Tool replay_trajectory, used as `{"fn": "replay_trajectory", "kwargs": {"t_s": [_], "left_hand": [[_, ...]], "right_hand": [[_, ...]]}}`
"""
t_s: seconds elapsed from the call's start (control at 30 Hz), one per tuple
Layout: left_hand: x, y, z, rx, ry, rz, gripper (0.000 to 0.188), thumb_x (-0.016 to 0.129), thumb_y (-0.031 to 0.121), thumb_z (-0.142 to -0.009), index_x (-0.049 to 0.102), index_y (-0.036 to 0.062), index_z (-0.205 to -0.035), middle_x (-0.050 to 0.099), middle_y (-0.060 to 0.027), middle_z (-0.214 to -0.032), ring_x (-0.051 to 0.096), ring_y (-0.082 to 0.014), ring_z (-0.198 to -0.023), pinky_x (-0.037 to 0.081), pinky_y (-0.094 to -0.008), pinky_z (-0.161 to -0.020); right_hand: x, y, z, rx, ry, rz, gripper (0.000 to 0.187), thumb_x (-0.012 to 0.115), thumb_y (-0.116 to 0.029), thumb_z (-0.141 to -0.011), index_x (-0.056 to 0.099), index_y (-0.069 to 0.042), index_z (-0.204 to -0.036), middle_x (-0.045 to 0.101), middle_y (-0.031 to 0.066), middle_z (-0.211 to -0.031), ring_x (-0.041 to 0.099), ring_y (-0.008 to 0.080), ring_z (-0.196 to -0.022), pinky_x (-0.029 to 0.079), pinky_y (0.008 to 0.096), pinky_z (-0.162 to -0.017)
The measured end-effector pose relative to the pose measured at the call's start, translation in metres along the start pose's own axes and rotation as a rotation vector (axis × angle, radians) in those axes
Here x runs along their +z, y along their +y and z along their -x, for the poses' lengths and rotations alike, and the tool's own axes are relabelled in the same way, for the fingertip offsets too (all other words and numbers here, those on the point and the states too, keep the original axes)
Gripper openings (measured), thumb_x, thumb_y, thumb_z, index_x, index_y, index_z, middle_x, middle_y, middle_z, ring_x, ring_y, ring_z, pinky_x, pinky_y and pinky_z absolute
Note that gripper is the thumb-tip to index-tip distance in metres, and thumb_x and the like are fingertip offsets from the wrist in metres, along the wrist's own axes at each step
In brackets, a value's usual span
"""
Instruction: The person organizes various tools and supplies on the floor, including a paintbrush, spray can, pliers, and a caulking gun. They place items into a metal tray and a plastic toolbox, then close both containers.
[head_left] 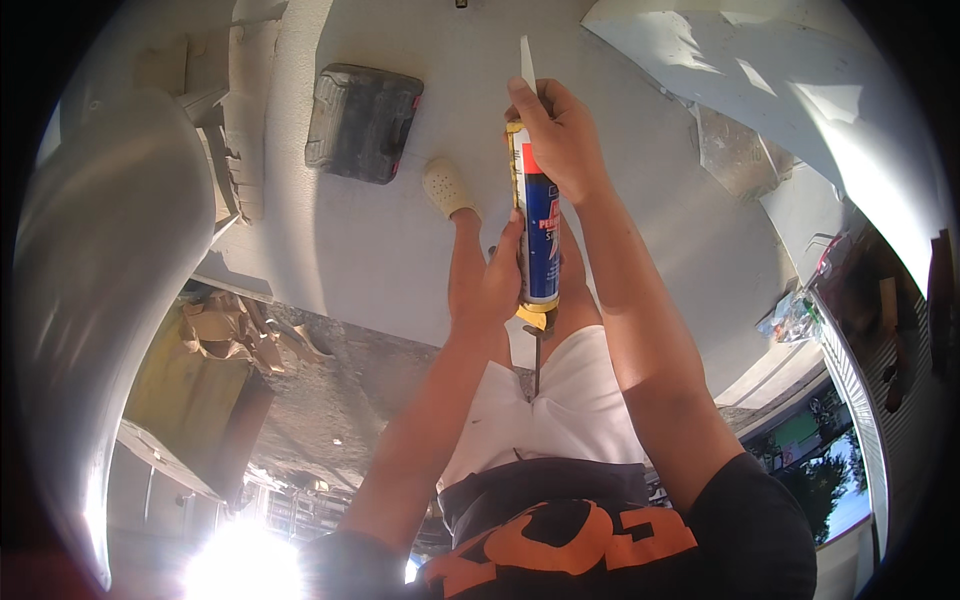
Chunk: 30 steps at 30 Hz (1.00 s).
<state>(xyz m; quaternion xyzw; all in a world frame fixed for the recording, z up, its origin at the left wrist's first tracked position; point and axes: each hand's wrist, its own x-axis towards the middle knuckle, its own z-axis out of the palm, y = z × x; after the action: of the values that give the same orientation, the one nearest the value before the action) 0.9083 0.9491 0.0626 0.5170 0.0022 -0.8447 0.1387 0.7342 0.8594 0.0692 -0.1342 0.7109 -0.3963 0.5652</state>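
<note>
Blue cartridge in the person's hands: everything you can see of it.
The cartridge is a slim cylinder, apparently plastic, mostly dark blue with a red band near the front and white and red print. A pale, tapered nozzle points toward the top of the picture, away from the body. The cartridge sits in a yellow frame. The right hand is around the nozzle's lower part; the left hand holds the cartridge's left side, lower down.
</note>
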Motion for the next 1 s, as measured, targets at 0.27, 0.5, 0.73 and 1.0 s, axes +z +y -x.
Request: {"fn": "replay_trajectory", "kwargs": {"t_s": [0.27, 0.5, 0.73, 1.0], "left_hand": [[-0.012, 0.029, -0.050, -0.003, 0.064, -0.159, 0.077, 0.033, 0.077, -0.102, 0.056, 0.0075, -0.126, 0.068, -0.0115, -0.097, 0.071, -0.0214, -0.077, 0.060, -0.0349, -0.068], [0.013, 0.025, -0.062, 0.113, 0.282, -0.295, 0.083, 0.035, 0.080, -0.100, 0.058, 0.0062, -0.131, 0.067, -0.0122, -0.104, 0.067, -0.0218, -0.088, 0.055, -0.0359, -0.076], [0.022, 0.038, -0.070, 0.135, 0.278, -0.498, 0.092, 0.031, 0.081, -0.099, 0.057, 0.0043, -0.142, 0.066, -0.0172, -0.124, 0.061, -0.0267, -0.115, 0.047, -0.0399, -0.098], [0.052, 0.062, -0.048, 0.188, 0.056, -0.402, 0.081, 0.038, 0.075, -0.103, 0.056, 0.0041, -0.137, 0.069, -0.0129, -0.103, 0.069, -0.0198, -0.089, 0.058, -0.0321, -0.072]], "right_hand": [[0.033, 0.056, -0.003, 0.019, -0.052, 0.343, 0.048, 0.059, -0.046, -0.102, 0.067, 0.001, -0.094, 0.073, 0.0128, -0.085, 0.070, 0.0221, -0.078, 0.054, 0.0369, -0.074], [0.021, 0.061, -0.002, 0.103, 0.141, 0.200, 0.057, 0.069, -0.057, -0.095, 0.069, -0.002, -0.082, 0.068, 0.0078, -0.073, 0.063, 0.0166, -0.068, 0.052, 0.0339, -0.065], [0.017, 0.038, 0.001, 0.028, 0.231, 0.105, 0.056, 0.077, -0.056, -0.091, 0.068, -0.003, -0.074, 0.067, 0.0054, -0.069, 0.061, 0.0133, -0.063, 0.049, 0.0313, -0.058], [-0.011, 0.055, 0.050, -0.295, 0.209, -0.113, 0.093, 0.081, -0.061, -0.085, 0.049, 0.003, -0.145, 0.067, 0.0220, -0.125, 0.064, 0.0301, -0.124, 0.053, 0.0391, -0.100]]}}
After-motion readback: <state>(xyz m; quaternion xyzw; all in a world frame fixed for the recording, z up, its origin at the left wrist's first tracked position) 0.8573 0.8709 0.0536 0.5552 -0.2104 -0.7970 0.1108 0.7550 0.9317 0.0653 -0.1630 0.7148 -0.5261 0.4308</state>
